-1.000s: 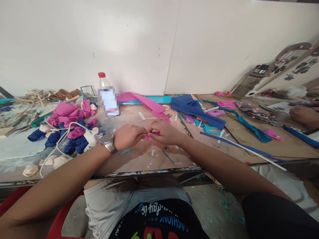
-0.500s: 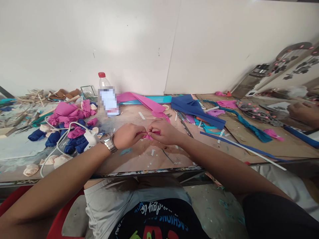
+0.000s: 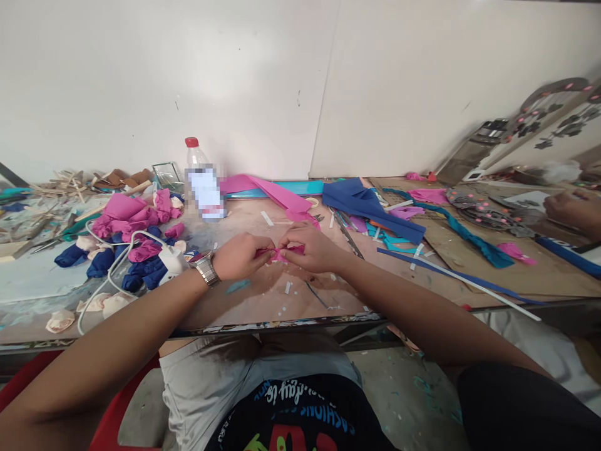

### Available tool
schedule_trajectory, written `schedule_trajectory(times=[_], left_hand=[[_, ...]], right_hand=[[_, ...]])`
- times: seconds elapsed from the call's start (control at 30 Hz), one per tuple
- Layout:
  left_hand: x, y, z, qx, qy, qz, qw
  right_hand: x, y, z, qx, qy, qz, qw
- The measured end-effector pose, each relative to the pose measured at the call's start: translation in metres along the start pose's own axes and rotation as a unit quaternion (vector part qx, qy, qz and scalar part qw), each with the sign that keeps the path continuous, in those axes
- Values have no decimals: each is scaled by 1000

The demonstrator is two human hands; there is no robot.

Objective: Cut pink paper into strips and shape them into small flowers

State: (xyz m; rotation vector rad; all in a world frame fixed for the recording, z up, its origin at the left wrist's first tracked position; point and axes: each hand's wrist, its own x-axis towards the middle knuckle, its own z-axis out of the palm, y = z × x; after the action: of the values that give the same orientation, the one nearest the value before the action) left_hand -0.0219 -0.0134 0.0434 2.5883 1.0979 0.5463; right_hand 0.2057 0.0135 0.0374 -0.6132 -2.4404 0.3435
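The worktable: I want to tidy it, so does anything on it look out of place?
Yes: on the right, a thin white strip lies askew, its near end jutting past the front edge of the worktable. A white cable also loops untidily among blue bundles.

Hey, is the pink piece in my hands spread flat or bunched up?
Bunched, it seems: the pink piece looks crumpled where the left hand and right hand pinch it; much is hidden.

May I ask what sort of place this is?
Probably a craft workshop: the left hand and right hand pinch a pink piece, pink and blue bundles lie heaped on the table, and wood sticks are piled at far left.
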Motion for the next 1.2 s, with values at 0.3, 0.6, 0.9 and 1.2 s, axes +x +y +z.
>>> schedule_trajectory(times=[0.3,0.6,0.9,1.2], left_hand=[[0,3,-2,-34,-23,-18,999],[0,1,-1,-113,-45,-40,992],[1,1,-6,-239,-102,-76,963],[2,-1,-9,-67,-76,-46,994]], right_hand=[[0,-2,-1,-19,8,-19,1000],[-1,1,0,-22,12,-15,1000],[-2,7,-4,-48,1,-32,998],[-3,11,-4,-85,-62,-16,994]])
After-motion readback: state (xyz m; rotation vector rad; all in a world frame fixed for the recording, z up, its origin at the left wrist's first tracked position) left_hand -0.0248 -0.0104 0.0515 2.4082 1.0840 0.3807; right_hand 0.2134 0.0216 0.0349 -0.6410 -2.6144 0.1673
